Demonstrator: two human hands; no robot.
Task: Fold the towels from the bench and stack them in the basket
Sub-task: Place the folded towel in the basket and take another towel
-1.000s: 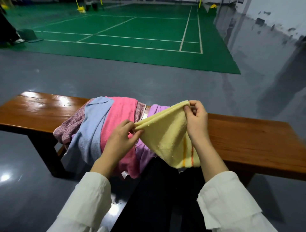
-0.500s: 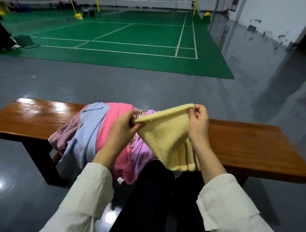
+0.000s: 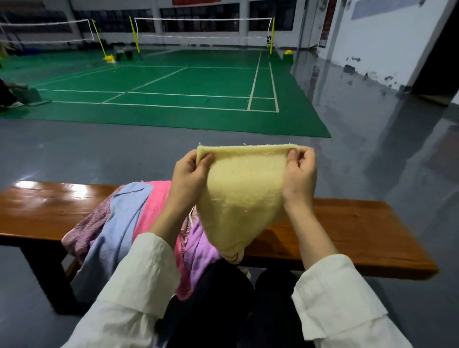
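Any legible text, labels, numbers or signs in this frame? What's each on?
No text can be read.
Cut off and blurred: red banner over the far windows.
Too small: red poster on the right wall.
Blurred: pale board on the white wall.
No label shows on the yellow towel.

Dim, cool indoor light prevails, white glare sits on the desk (image 3: 49, 196) at nine o'clock, pale reflections streak the glossy floor (image 3: 372, 154) at two o'clock, and wide-angle bending with soft blur grows toward the edges.
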